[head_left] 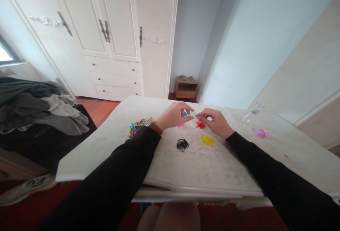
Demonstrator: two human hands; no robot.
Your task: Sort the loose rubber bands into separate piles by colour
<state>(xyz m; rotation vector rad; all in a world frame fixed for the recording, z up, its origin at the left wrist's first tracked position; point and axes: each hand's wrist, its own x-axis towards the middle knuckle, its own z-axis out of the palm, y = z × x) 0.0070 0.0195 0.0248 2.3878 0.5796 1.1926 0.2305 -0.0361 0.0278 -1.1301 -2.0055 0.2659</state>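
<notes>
Bands (136, 126), small and looped, lie in several piles on the table (225, 174). One pale, small piece (195, 114), possibly a band, is above the far half of the table; its exact shape is too small to tell. The right hand (214, 122) holds this piece in a narrow pinch of thumb and forefinger. The left hand (174, 114) faces it, thumb and fingers parted with a gap between them; whether its fingertips touch the piece cannot be told.

Pile positions: the blue pile (183, 113) is closest to the far edge, partly behind the left hand. The pink pile (181, 125) and red pile (200, 124) come next. The black pile (182, 145) and yellow pile (207, 140) are closer to the near edge. A mixed-colour pile (132, 130) lies toward the left edge, partly behind the left wrist and its watch (150, 122).

Caution: a slackened pinch could drop the piece into the red pile. Lowering the left wrist could drag the mixed pile; a low left palm could mix pink with blue.

Toward the right edge lies a pink lump (261, 133).
</notes>
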